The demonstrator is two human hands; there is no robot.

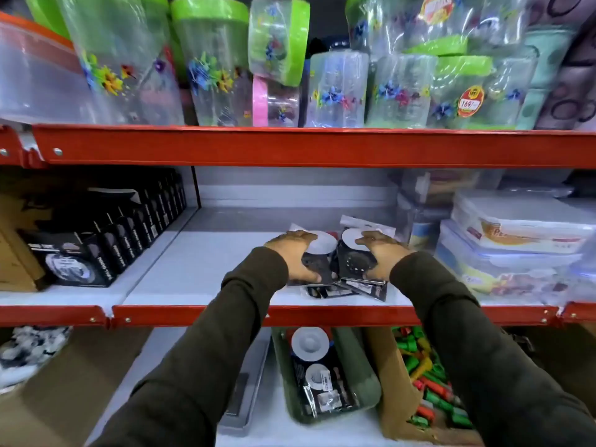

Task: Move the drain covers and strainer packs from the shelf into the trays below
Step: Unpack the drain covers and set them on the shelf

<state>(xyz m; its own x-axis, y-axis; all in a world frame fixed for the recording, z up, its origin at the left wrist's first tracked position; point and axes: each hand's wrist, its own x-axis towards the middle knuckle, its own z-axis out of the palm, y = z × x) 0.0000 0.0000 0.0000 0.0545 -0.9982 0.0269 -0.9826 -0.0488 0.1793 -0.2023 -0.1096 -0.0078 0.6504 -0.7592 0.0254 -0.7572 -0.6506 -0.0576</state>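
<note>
From the left: my left hand (298, 258) lies curled over the left strainer pack (314, 253), fingers draped across its far edge and thumb tucked under the near side, so I read it as clasping that pack. Just beside it, my right hand (379, 253) cups the drain cover pack (354, 261) the same way, thumb low on its dark card. Both packs rest on a few loose packs (335, 290) lying flat beneath my palms, their long sides running away from me.

The green tray (361, 372) sits straight below my wrists, already holding packs, nearer my left arm. The shelf's red front rail (322, 314) runs between hands and tray; I judge I must draw back over it before lowering. Right of my right hand, lidded food boxes (516, 227) stand close.
</note>
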